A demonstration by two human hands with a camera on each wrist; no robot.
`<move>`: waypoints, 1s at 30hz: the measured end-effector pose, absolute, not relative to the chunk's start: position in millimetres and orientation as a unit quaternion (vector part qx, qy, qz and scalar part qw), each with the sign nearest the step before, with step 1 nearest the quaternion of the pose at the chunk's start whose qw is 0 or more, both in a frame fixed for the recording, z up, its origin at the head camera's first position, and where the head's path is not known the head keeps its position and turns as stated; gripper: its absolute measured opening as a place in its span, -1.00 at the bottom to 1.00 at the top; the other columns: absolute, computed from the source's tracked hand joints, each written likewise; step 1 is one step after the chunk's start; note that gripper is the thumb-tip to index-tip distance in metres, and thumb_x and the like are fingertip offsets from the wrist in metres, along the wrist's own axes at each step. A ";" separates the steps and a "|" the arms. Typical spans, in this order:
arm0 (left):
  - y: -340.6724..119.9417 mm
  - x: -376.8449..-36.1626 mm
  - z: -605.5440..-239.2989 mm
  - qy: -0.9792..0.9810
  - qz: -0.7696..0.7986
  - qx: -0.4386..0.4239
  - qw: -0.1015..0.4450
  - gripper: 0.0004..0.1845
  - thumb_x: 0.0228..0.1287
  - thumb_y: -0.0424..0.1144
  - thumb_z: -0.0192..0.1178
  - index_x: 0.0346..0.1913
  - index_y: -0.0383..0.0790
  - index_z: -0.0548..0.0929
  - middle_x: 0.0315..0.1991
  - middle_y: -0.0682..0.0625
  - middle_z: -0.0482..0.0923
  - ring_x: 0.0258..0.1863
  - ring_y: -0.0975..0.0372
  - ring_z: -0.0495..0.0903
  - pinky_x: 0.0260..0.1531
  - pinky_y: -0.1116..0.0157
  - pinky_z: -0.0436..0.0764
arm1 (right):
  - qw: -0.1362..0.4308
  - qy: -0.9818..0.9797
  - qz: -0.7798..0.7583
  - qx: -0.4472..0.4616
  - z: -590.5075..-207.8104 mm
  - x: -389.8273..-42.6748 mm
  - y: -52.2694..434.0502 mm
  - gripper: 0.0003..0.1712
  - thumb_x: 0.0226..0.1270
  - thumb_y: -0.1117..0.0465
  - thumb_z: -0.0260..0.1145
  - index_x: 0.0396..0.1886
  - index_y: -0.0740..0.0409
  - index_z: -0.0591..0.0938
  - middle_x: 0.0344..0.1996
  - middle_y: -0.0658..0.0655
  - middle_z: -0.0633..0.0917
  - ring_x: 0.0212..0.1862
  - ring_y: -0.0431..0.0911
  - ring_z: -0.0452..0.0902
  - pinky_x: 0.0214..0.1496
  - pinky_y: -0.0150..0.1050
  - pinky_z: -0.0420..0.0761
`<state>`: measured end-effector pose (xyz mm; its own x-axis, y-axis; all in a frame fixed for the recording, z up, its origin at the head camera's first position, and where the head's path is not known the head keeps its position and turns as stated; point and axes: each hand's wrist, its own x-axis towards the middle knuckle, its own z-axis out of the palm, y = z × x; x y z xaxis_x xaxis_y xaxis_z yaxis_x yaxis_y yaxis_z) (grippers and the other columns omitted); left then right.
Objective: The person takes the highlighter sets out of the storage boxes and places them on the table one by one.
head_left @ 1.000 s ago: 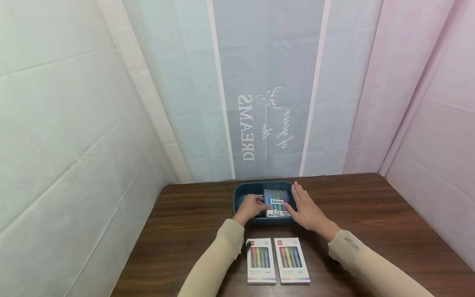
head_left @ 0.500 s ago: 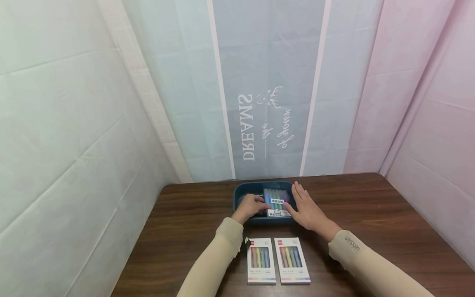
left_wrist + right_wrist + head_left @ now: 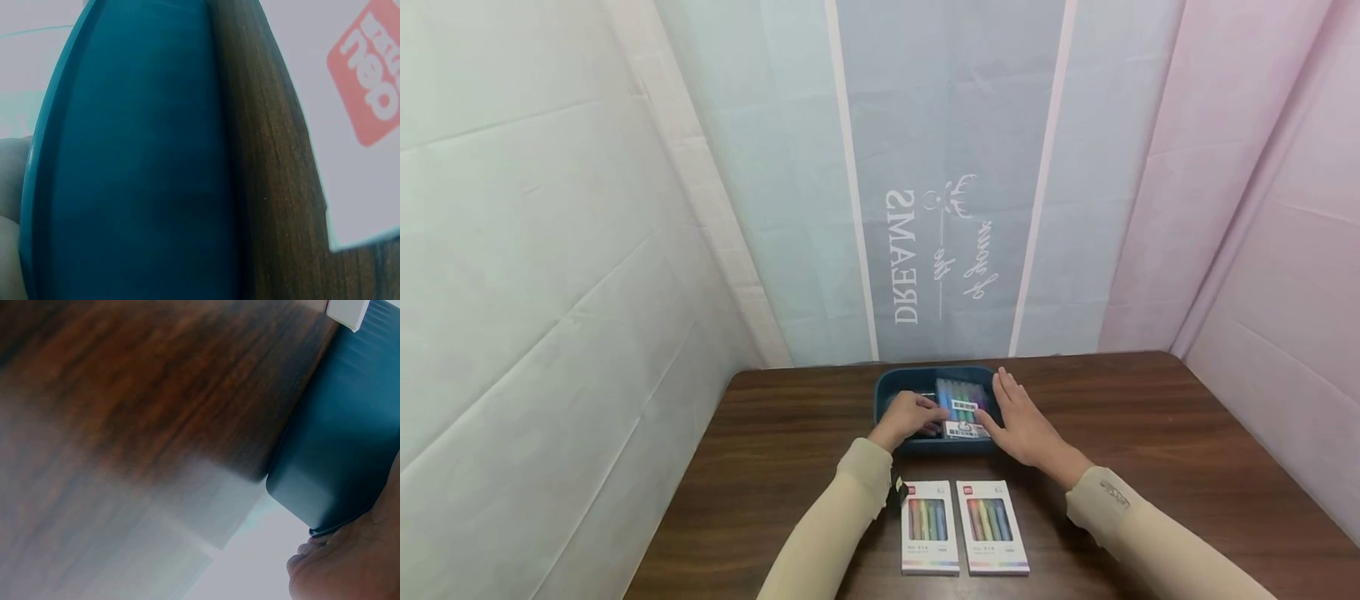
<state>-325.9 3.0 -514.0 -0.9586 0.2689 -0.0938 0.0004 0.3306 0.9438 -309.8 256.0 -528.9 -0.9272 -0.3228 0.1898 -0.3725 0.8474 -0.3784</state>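
Note:
A dark blue bin (image 3: 955, 447) stands at the back of the table. Inside its right half leans a clear pack of colored pens (image 3: 961, 392) with white labels. My left hand (image 3: 904, 420) reaches into the bin, its curled fingers and thumb pinching the pack's left edge. Straight-fingered, my right hand (image 3: 1024, 427) lies along the bin's right rim, its thumb against the pack. The left wrist view shows the bin wall (image 3: 137, 137) with fingers (image 3: 9, 256) behind its rim. In the right wrist view, the hand (image 3: 350, 565) rests at the bin's end (image 3: 337, 425).
Two white boxes with windows showing colored sticks, a left box (image 3: 930, 552) and a right box (image 3: 996, 552), lie side by side in front of the bin. A printed cloth (image 3: 955, 125) hangs behind the brown wooden table (image 3: 775, 483).
The pack of pens has shifted slightly to the right and tilted a little in the bin. Both hands stay nearly where they were, and the head view has turned slightly.

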 end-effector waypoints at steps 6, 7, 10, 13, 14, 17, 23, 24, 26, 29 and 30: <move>4.4 -329.6 -514.2 0.803 0.578 0.081 0.119 -0.68 0.46 -0.22 0.44 0.02 -0.47 0.78 -0.23 -0.12 0.80 -0.29 0.13 0.83 -0.18 0.19 0.84 | 0.060 -0.960 0.208 0.179 -526.9 -311.5 256.2 0.09 0.67 -0.30 0.11 0.69 0.48 0.02 0.71 0.45 -0.06 0.70 0.39 -0.10 0.69 0.34 0.00; 4.6 -330.2 -514.3 0.803 0.578 0.080 0.119 -0.68 0.46 -0.21 0.44 0.02 -0.46 0.78 -0.22 -0.12 0.80 -0.29 0.13 0.83 -0.17 0.19 0.84 | 0.060 -0.960 0.208 0.178 -526.6 -311.8 256.2 0.09 0.67 -0.31 0.10 0.69 0.48 0.02 0.71 0.46 -0.06 0.70 0.39 -0.11 0.69 0.34 0.00; 5.0 -332.0 -513.5 0.802 0.580 0.078 0.120 -0.66 0.47 -0.19 0.43 0.04 -0.46 0.77 -0.20 -0.12 0.80 -0.26 0.13 0.83 -0.15 0.18 0.84 | 0.058 -0.961 0.207 0.176 -525.9 -312.9 256.3 0.10 0.67 -0.32 0.09 0.69 0.47 0.01 0.71 0.45 -0.07 0.70 0.38 -0.11 0.69 0.33 0.00; 4.8 -333.1 -511.9 0.801 0.581 0.080 0.122 -0.66 0.48 -0.17 0.42 0.04 -0.44 0.78 -0.19 -0.11 0.80 -0.24 0.14 0.82 -0.12 0.18 0.84 | 0.056 -0.961 0.207 0.175 -525.0 -313.4 256.3 0.09 0.68 -0.31 0.09 0.70 0.47 0.00 0.72 0.45 -0.07 0.70 0.37 -0.12 0.69 0.33 -0.01; 4.5 -333.6 -511.5 0.800 0.582 0.082 0.123 -0.66 0.48 -0.17 0.42 0.04 -0.44 0.78 -0.19 -0.11 0.80 -0.23 0.14 0.82 -0.11 0.18 0.84 | 0.055 -0.961 0.208 0.174 -524.5 -313.5 256.2 0.09 0.68 -0.30 0.10 0.70 0.47 0.00 0.72 0.45 -0.07 0.70 0.37 -0.13 0.69 0.33 -0.01; 3.3 -335.0 -510.8 0.796 0.586 0.082 0.128 -0.65 0.49 -0.16 0.41 0.05 -0.44 0.77 -0.19 -0.11 0.80 -0.23 0.14 0.82 -0.09 0.17 0.84 | 0.052 -0.961 0.211 0.174 -522.9 -313.3 255.9 0.07 0.68 -0.27 0.12 0.70 0.46 0.00 0.72 0.45 -0.07 0.71 0.37 -0.13 0.69 0.33 -0.01; 0.8 -337.6 -509.4 0.787 0.598 0.069 0.135 -0.66 0.50 -0.19 0.40 0.07 -0.44 0.76 -0.19 -0.11 0.79 -0.23 0.14 0.82 -0.12 0.20 0.84 | 0.049 -0.959 0.217 0.175 -520.5 -313.4 254.2 0.08 0.68 -0.29 0.11 0.70 0.46 0.00 0.72 0.44 -0.07 0.71 0.35 -0.13 0.70 0.32 -0.01; 0.9 -337.8 -509.0 0.784 0.602 0.067 0.134 -0.67 0.49 -0.20 0.40 0.07 -0.44 0.76 -0.20 -0.12 0.79 -0.23 0.14 0.82 -0.13 0.20 0.84 | 0.048 -0.959 0.218 0.176 -520.4 -313.6 253.8 0.09 0.68 -0.30 0.11 0.70 0.47 0.00 0.72 0.44 -0.07 0.71 0.36 -0.13 0.70 0.32 -0.01; 0.6 -337.9 -508.2 0.779 0.608 0.064 0.136 -0.68 0.49 -0.22 0.40 0.07 -0.46 0.75 -0.20 -0.14 0.79 -0.23 0.12 0.83 -0.15 0.21 0.84 | 0.047 -0.959 0.220 0.174 -520.5 -314.1 253.1 0.09 0.68 -0.30 0.10 0.70 0.46 0.00 0.72 0.43 -0.07 0.71 0.35 -0.13 0.70 0.31 -0.03; -0.8 -337.7 -506.3 0.772 0.618 0.060 0.136 -0.68 0.49 -0.26 0.40 0.08 -0.48 0.75 -0.19 -0.17 0.79 -0.22 0.10 0.84 -0.16 0.21 0.84 | 0.046 -0.959 0.221 0.171 -520.8 -314.5 251.9 0.08 0.68 -0.29 0.12 0.70 0.45 0.00 0.72 0.43 -0.07 0.71 0.35 -0.12 0.71 0.30 -0.03; -1.5 -337.5 -505.7 0.771 0.620 0.059 0.135 -0.68 0.49 -0.26 0.40 0.09 -0.49 0.74 -0.17 -0.17 0.79 -0.21 0.10 0.84 -0.15 0.21 0.84 | 0.046 -0.959 0.222 0.171 -520.5 -314.3 251.4 0.08 0.68 -0.28 0.12 0.70 0.46 0.00 0.72 0.44 -0.06 0.71 0.36 -0.12 0.70 0.31 -0.02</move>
